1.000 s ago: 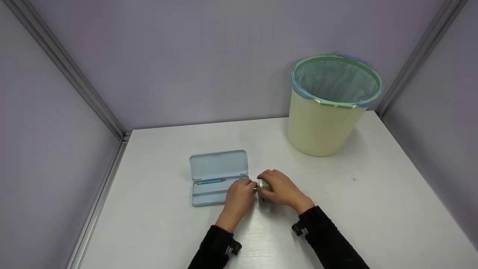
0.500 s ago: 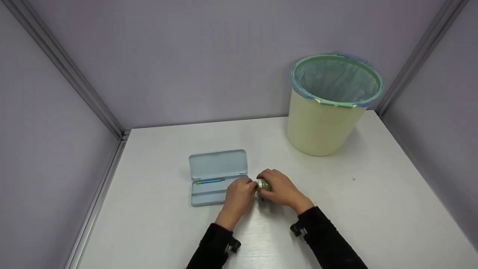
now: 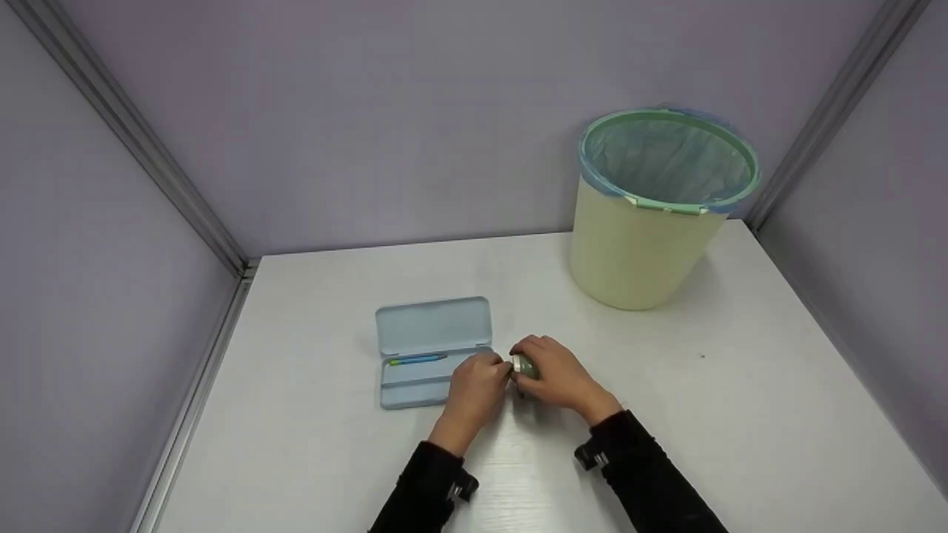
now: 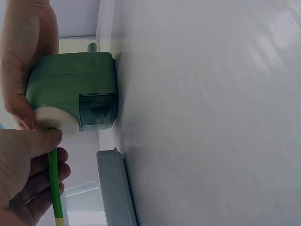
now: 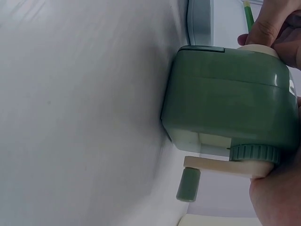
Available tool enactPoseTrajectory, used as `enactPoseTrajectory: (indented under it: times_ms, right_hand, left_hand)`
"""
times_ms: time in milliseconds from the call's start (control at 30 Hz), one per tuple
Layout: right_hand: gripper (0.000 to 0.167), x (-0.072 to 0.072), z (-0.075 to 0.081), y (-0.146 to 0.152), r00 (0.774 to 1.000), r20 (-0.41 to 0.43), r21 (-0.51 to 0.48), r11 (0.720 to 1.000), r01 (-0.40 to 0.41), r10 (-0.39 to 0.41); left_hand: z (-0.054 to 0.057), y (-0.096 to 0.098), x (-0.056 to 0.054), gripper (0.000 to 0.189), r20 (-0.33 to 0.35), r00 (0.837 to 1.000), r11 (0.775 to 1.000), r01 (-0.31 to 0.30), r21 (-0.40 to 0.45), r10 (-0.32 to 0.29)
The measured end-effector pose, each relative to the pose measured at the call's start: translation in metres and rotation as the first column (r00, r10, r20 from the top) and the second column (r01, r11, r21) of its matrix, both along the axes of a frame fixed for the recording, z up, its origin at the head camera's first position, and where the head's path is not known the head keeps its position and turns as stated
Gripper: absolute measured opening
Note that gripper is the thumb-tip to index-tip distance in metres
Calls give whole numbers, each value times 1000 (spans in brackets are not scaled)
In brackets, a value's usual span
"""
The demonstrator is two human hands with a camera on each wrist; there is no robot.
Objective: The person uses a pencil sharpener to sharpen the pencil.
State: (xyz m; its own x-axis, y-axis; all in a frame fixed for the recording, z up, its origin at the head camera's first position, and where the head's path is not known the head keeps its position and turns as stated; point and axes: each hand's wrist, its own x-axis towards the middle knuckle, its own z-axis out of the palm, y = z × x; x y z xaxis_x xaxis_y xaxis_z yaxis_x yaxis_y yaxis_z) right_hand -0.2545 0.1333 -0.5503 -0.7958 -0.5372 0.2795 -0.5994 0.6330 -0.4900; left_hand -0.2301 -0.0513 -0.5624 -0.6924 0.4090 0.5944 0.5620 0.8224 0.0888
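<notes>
A green crank pencil sharpener [image 4: 70, 77] stands on the white table, its clear dark shavings drawer [image 4: 97, 111] low on the front. My right hand [image 3: 559, 374] grips the sharpener over its top. With thumb and fingers, my left hand [image 3: 474, 389] pinches a green pencil [image 4: 55, 183], whose hidden front end is at the cream round front piece [image 4: 59, 120]. In the right wrist view, the cream crank arm [image 5: 218, 165] with its green knob [image 5: 188, 183] is on the far side from the pencil, and no fingers are on the knob.
Left of the sharpener lies an open light-blue pencil case [image 3: 433, 326], partly behind my left hand, with blue pencils [image 3: 417, 360] in its upper compartment. A cream bin [image 3: 641, 252] with a blue liner stands at the back right. Walls border the table's back and sides.
</notes>
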Motion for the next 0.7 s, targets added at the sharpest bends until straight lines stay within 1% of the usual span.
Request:
enactPoseTrajectory:
  times_ms: [167, 367, 467, 600, 700]
  right_hand:
    - [29, 0, -1, 0, 1000, -12, 0, 1000, 6, -6]
    - [29, -1, -3, -1, 1000, -15, 6, 1000, 20, -20]
    - [28, -1, -3, -1, 1000, -18, 3, 1000, 23, -23]
    - [29, 1, -3, -1, 999, -16, -6, 1000, 27, -27]
    - [29, 1, -3, -1, 999, -10, -6, 1000, 31, -31]
  left_hand:
    - [0, 0, -1, 4, -3, 1000, 1000, 1, -9, -1]
    - [0, -1, 0, 4, 19, 1000, 1000, 6, 10, -6]
    - [0, -1, 0, 4, 25, 1000, 1000, 4, 5, -4]
    - [-2, -1, -2, 3, 5, 1000, 1000, 4, -24, -4]
    - [-2, -1, -4, 3, 1, 1000, 999, 17, -34, -17]
